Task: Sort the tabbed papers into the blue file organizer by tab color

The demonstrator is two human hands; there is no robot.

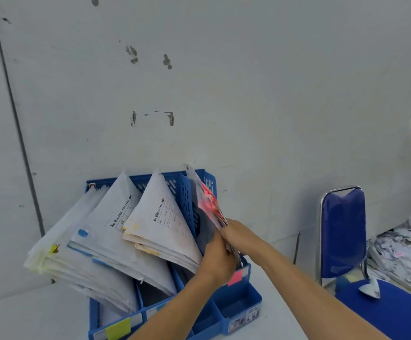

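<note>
Blue plastic file organizer [238,303]: yellow-tabbed white paper stack [59,261], blue-tabbed stack [106,231], orange-tabbed stack [160,224] slotted. Left hand [218,256], right hand [238,235] both grip red-tabbed sheaf [208,202] at rightmost slot. Sorting likely nearly done.

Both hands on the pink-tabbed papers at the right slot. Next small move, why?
Probably slide the pink-tabbed papers down into the rightmost slot of the organizer: left hand and right hand grip them there, and that slot's front carries a matching pink label.
</note>
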